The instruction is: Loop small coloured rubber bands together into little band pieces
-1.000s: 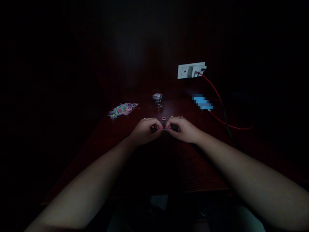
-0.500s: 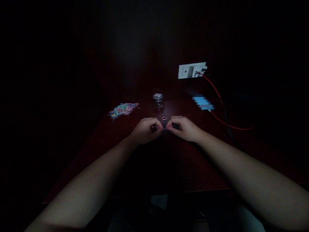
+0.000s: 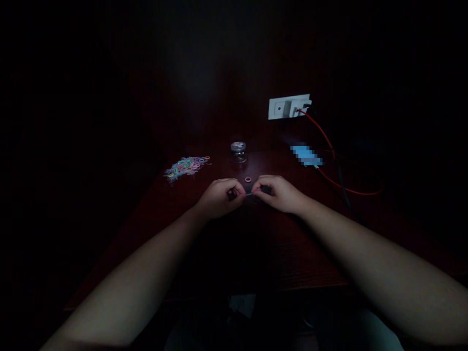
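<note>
Thin pale band: stretched across the small gap between the two hands, each end disappearing into pinched fingers, low over the counter.
Left hand: thumb and forefinger closed on the band's left end, the other fingers curled behind.
Right hand: the same pinch on the other end, knuckles raised, a dark hollow under the bent forefinger.
Pink ring: small, round, thick-rimmed, lying flat just beyond the pinching fingers, touching neither hand as far as I can see.
Counter top: dark reddish wood with a dull sheen, its grain showing near the front edge.
Heap of bands: beyond the left hand, a loose tangle of thin loops in pink, mint, lilac and yellow.
Jar: clear, squat and round, standing upright behind the ring, its top patterned; I can't make out what's inside.
Phone: a blurred blue slab off to the right, a red cable looping near it from the white wall socket.
</note>
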Available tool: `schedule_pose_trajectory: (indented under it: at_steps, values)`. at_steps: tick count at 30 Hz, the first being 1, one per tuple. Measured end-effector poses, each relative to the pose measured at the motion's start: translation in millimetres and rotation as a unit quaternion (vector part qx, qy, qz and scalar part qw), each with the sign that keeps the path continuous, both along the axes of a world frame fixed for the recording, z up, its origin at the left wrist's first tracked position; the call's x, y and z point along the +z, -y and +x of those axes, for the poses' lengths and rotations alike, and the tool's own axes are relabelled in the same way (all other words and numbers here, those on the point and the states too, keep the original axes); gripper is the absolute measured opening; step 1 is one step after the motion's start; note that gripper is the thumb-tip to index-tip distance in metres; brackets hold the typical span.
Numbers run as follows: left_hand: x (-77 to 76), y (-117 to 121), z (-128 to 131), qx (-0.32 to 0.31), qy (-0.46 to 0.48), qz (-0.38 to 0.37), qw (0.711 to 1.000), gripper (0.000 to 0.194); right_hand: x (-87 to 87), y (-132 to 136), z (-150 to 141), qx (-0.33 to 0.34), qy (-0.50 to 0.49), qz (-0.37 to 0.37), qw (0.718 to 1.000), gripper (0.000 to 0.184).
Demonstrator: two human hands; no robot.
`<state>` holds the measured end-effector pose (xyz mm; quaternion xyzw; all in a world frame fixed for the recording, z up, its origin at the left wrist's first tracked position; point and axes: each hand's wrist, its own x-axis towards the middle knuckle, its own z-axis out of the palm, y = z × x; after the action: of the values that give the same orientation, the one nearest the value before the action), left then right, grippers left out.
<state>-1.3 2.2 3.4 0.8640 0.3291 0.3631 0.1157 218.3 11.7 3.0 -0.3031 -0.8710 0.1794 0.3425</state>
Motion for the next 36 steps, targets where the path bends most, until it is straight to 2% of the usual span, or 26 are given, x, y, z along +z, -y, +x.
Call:
schedule_pose_trajectory:
  at_steps: [6,17,23,27,32,36]
  values:
    - [-2.1,-1.3,-1.6,-0.014,-0.015,-0.004,1.0,0.004,-0.4,-3.0,1.5,-0.006,0.011,0.013,1.0,0.01]
    - [-3.1,-1.7,-1.0,-0.004,-0.053,-0.039,0.998,0.009,-3.0,-18.6,15.6,-0.022,0.112,0.023,0.993,0.011]
    - [-3.1,-1.6,-0.4,-0.013,-0.08,-0.088,0.993,0.012,-5.2,-20.1,14.9,-0.019,0.118,0.029,0.992,0.012]
    - [-2.2,-2.3,-0.2,-0.021,-0.113,-0.056,0.992,0.018,-7.2,-21.4,15.3,-0.018,0.121,0.032,0.992,0.012]
    - [-3.6,-3.7,-0.7,-0.062,-0.144,-0.025,0.987,0.025,-8.4,-22.0,14.5,-0.003,0.121,0.037,0.992,0.012]
    - [-7.3,-4.4,-2.1,-0.041,-0.153,-0.021,0.987,0.027,-8.8,-22.5,13.1,0.003,0.121,0.039,0.992,0.012]
